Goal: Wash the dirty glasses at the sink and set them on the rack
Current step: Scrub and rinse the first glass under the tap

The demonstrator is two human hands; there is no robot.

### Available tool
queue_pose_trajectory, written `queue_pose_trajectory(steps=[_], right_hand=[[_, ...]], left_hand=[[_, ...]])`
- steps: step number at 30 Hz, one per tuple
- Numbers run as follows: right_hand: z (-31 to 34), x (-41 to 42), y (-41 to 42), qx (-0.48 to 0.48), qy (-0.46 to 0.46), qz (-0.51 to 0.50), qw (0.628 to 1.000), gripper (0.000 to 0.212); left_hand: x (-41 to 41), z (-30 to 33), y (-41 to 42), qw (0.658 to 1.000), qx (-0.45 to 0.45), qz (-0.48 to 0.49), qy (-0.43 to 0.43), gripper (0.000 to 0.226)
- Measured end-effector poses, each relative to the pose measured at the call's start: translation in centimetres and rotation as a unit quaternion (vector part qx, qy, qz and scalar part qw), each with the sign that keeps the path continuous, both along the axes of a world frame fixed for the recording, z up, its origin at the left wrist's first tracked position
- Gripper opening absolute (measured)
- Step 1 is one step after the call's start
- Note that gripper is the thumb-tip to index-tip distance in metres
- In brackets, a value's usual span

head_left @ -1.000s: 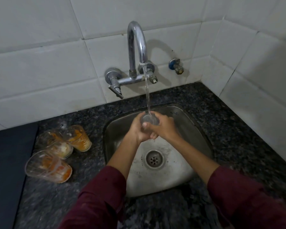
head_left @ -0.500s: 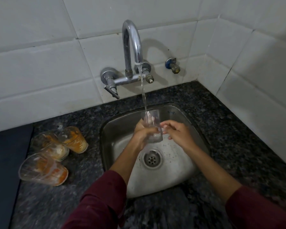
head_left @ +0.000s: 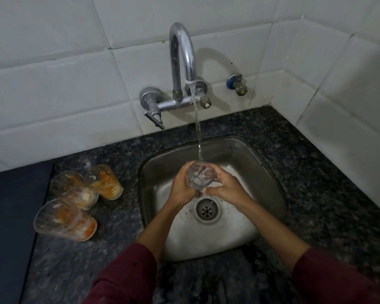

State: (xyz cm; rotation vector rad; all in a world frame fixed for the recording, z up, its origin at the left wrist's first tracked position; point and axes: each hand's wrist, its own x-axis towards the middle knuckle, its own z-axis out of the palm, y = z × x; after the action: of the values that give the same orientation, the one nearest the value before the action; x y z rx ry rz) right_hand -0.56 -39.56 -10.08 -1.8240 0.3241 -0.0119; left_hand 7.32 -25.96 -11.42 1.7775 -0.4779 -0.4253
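Observation:
A clear glass (head_left: 199, 176) stands mouth up over the steel sink (head_left: 246, 154), right under the running stream from the chrome tap (head_left: 182, 51). Water pours into it. My left hand (head_left: 181, 186) grips its left side, fingers curled round the wall. My right hand (head_left: 227, 186) holds its right side and base. Several dirty glasses (head_left: 79, 198) smeared with orange and white residue lie tipped over on the counter left of the sink. No rack is in view.
Dark speckled granite counter (head_left: 316, 194) surrounds the sink, which has a drain (head_left: 206, 209) at its middle. A dark blue-black surface (head_left: 9, 227) borders the counter at the left. White tiled walls meet in a corner at the right, with a small valve (head_left: 237, 84).
The glass has turned from tilted to mouth up beneath the stream. My right hand, off the glass half a second ago, has come back onto it. The camera has shifted slightly.

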Motion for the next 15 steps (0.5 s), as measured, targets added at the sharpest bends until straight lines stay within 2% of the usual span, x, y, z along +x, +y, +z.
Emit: queue_pose_trajectory(steps=[6, 10, 15], right_hand=[[-0.6, 0.7, 0.7, -0.034, -0.017, 0.029, 0.999, 0.074], [0.4, 1.6, 0.4, -0.055, -0.023, 0.029, 0.998, 0.079], [0.5, 2.5, -0.6, -0.018, -0.014, 0.016, 1.0, 0.078]], left_hand=[[-0.4, -0.5, 1.2, 0.999, -0.033, 0.032, 0.01, 0.068], [-0.3, -0.1, 0.2, 0.991, -0.091, 0.043, 0.083, 0.066], [-0.4, 0.5, -1.4, 0.968, -0.152, 0.021, 0.2, 0.079]])
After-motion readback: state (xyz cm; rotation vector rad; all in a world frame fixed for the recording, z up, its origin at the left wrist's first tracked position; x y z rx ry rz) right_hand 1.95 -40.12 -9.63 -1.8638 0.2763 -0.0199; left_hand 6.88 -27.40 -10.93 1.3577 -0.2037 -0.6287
